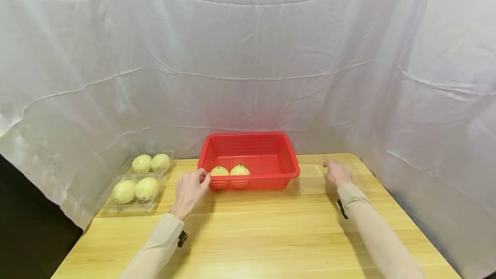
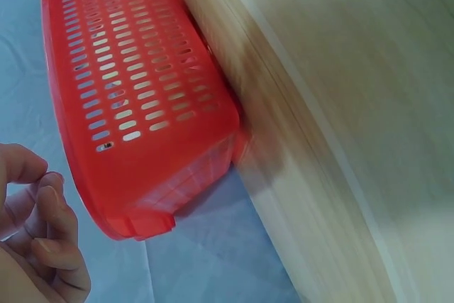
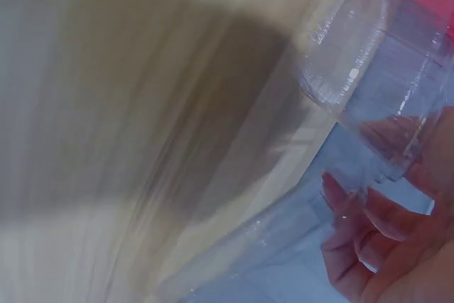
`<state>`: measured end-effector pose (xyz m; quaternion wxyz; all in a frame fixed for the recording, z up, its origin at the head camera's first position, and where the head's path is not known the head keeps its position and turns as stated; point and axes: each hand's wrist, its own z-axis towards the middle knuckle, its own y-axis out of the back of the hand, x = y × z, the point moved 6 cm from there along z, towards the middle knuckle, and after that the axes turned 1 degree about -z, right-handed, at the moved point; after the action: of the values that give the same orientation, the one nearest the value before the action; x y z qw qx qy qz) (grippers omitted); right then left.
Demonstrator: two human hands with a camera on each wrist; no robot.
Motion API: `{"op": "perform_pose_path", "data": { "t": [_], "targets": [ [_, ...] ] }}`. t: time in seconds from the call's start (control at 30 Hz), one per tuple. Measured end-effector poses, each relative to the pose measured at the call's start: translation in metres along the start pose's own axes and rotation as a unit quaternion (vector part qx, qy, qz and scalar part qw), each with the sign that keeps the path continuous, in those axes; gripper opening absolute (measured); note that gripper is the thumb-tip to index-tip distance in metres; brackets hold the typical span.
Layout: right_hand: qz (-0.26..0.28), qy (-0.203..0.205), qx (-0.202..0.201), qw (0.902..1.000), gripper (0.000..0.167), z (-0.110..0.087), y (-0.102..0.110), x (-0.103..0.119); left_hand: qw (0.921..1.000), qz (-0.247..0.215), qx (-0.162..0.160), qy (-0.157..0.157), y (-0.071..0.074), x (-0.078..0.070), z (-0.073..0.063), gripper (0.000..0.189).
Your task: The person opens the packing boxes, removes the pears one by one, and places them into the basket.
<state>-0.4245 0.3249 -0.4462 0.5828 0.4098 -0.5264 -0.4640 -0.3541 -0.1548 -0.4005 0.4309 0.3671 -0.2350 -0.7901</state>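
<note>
My left hand (image 1: 190, 189) is beside the front left corner of a red plastic basket (image 1: 267, 180). Its fingers (image 2: 60, 211) are loosely curled with nothing between them, a small gap from the basket's rim in the left wrist view. Two pale yellow pears (image 1: 240, 170) sit inside the basket by its front wall. On the basket's right, my right hand (image 1: 338, 173) pinches the edge of a clear plastic clamshell box (image 3: 355, 69). That box is opened out and looks empty; part of it shows in front of the fingers in the right wrist view.
At the table's left, two clear boxes (image 1: 112, 206) stand one behind the other, each with two pale yellow pears (image 1: 147, 189) in it. A pale cloth curtain (image 1: 248, 76) hangs behind the wooden table (image 1: 252, 236).
</note>
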Motion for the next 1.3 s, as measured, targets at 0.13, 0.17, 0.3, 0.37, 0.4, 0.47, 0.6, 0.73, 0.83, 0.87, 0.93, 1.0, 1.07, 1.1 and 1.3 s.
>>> {"op": "perform_pose_path", "data": {
  "t": [0.13,0.17,0.3,0.37,0.4,0.47,0.6,0.73,0.83,0.87,0.93,1.0,1.07,1.1,1.3],
  "targets": [
    [0.023,-0.026,-0.008,0.9994,0.051,0.013,0.000,-0.001,1.0000,-0.001,0.001,0.000,-0.001,0.001,-0.001,0.016],
    [0.028,-0.035,-0.012,0.9989,0.050,0.015,0.000,-0.002,1.0000,-0.001,0.002,-0.001,-0.002,0.000,-0.001,0.016],
    [0.056,-0.054,-0.035,0.9964,0.047,0.018,-0.001,-0.005,1.0000,-0.002,0.005,-0.002,-0.002,-0.001,-0.002,0.015],
    [0.071,-0.058,-0.045,0.9948,0.046,0.018,-0.002,-0.007,1.0000,-0.005,0.007,0.000,-0.003,-0.002,-0.002,0.015],
    [0.078,-0.056,-0.049,0.9942,0.045,0.017,-0.002,-0.007,1.0000,-0.005,0.006,0.000,-0.003,-0.002,-0.002,0.015],
    [0.092,-0.053,-0.060,0.9925,0.044,0.016,-0.002,-0.009,1.0000,-0.006,0.005,0.002,-0.003,-0.002,-0.001,0.016],
    [0.117,-0.021,-0.076,0.9900,0.040,0.012,-0.001,-0.008,1.0000,-0.006,0.002,0.000,-0.003,-0.001,-0.002,0.016],
    [0.129,0.039,-0.052,0.9895,0.046,0.005,-0.002,0.002,1.0000,-0.005,0.004,0.002,-0.003,0.000,-0.003,0.016],
    [0.126,0.069,-0.020,0.9894,0.056,-0.001,-0.004,0.008,1.0000,-0.005,0.001,0.004,-0.002,0.001,-0.003,0.017],
    [0.126,0.075,-0.013,0.9891,0.058,-0.003,-0.005,0.009,1.0000,-0.005,0.000,0.004,-0.001,0.001,-0.004,0.017],
    [0.127,0.095,-0.011,0.9873,0.056,-0.008,-0.005,0.011,1.0000,-0.006,-0.003,0.003,0.000,0.001,-0.005,0.017],
    [0.128,0.122,-0.021,0.9839,0.045,-0.013,-0.005,0.012,1.0000,-0.004,-0.004,0.002,0.000,0.001,-0.006,0.018],
    [0.123,0.161,-0.037,0.9785,0.030,-0.017,-0.004,0.013,1.0000,-0.007,-0.001,0.002,0.000,0.001,-0.007,0.018],
    [0.115,0.185,-0.045,0.9749,0.024,-0.019,-0.004,0.015,1.0000,-0.009,-0.001,0.003,0.000,0.001,-0.007,0.018],
    [0.080,0.258,-0.079,0.9595,0.026,-0.022,-0.003,0.016,0.9998,-0.018,-0.006,0.000,-0.002,-0.002,-0.007,0.018]
  ]
}}
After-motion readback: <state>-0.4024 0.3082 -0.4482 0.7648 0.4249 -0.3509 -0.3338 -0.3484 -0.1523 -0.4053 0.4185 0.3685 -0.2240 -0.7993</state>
